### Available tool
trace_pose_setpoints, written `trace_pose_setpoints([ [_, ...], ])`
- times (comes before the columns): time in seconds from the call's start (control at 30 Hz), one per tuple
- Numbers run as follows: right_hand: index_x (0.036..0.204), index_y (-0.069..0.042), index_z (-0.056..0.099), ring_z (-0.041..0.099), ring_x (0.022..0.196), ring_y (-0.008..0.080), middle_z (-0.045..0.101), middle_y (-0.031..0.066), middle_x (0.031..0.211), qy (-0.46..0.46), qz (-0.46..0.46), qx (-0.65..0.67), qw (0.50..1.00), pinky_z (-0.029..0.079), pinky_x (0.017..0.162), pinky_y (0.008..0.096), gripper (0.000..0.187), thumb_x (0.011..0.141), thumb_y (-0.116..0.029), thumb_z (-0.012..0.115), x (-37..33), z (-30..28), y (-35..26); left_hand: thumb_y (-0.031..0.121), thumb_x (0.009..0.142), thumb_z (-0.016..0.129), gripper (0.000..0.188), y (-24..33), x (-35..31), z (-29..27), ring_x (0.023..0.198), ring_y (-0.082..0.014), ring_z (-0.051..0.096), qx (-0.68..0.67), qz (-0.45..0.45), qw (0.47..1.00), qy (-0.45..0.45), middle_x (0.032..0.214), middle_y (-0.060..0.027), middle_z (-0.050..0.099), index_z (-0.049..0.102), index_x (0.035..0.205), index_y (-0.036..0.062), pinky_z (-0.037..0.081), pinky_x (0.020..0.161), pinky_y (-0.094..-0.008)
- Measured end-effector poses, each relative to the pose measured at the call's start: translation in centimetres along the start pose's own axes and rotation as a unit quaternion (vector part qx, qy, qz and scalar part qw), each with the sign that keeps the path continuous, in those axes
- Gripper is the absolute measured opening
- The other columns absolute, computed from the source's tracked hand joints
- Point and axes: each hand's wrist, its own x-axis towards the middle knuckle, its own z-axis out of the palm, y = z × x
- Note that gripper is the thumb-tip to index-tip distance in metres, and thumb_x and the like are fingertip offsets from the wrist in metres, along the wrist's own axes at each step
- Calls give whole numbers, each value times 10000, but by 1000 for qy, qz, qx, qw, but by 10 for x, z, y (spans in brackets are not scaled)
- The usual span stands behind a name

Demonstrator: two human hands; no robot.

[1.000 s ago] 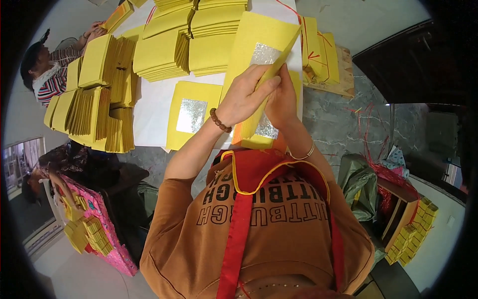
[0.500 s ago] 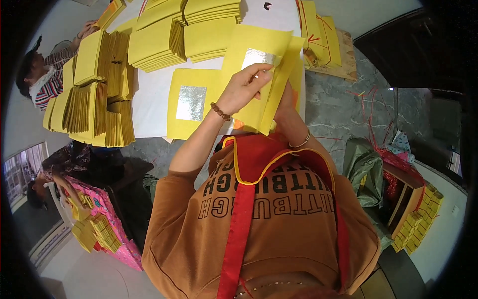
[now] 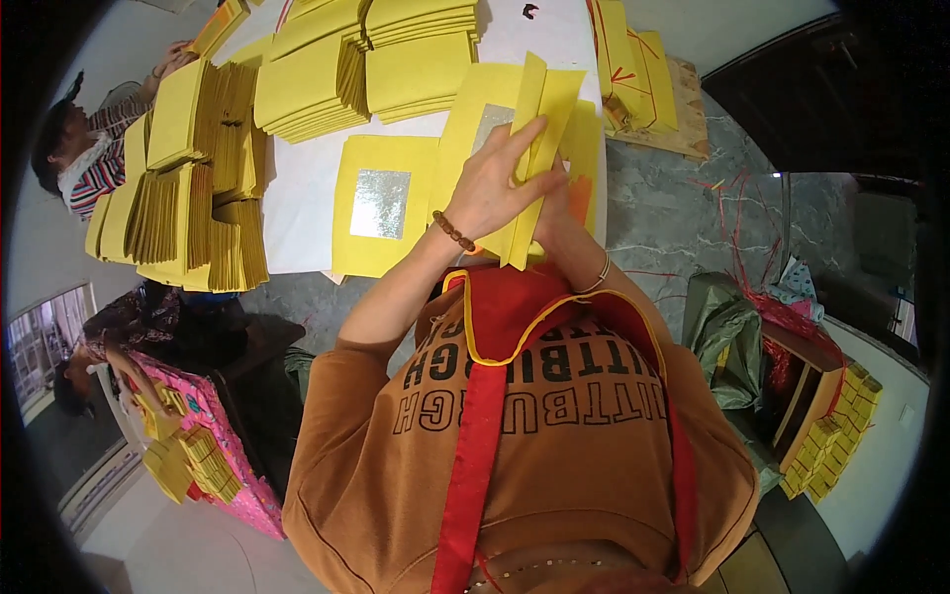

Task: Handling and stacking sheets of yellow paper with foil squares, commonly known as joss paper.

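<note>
A yellow paper sheet (image 3: 532, 99) with a long folded strip stands partly raised at the table's front edge. My left hand (image 3: 495, 186), with a brown bead bracelet, grips the fold; its index finger and thumb reach across the strip. My right hand (image 3: 560, 210), wearing a bangle, holds the sheet's right side from behind, and most of its fingers are hidden by the paper. Under and behind my left hand lies yellow paper with a silver foil square (image 3: 492, 124). Left of it, another yellow sheet (image 3: 346, 247) lies flat, its silver square (image 3: 380, 205) facing up.
Stacks of folded yellow paper (image 3: 312, 84) cover the far and left parts of the white-covered table (image 3: 297, 228). Tied yellow bundles (image 3: 638, 79) sit on a wooden board at right. A co-worker (image 3: 94, 148) handles paper far left; a pink-covered table (image 3: 223, 436) stands lower left.
My left hand has moved down and right onto the fold, its fingers now spanning the strip. The folded strip has turned more upright and narrowed.
</note>
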Motion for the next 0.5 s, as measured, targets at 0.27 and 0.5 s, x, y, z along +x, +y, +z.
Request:
trace_pose_setpoints([
  [0.27,1189,-137,485,591,939,206,579,49,1068,-20,9,6,1000,503,806,363,494,918,-520,332,-11,8,-5,314,777,654,588,-21,2,4,813,-310,560,-41,47,997,37,921,-173,537,468,1272,55,455,717,-357],
  [0.5,1176,-111,491,589,939,203,574,72,1086,-34,-43,-25,998,507,790,357,487,917,-503,361,-19,28,-16,123,858,539,185,-41,5,11,578,-34,411,-391,-158,904,73,667,24,483,554,1014,26,350,520,-203],
])
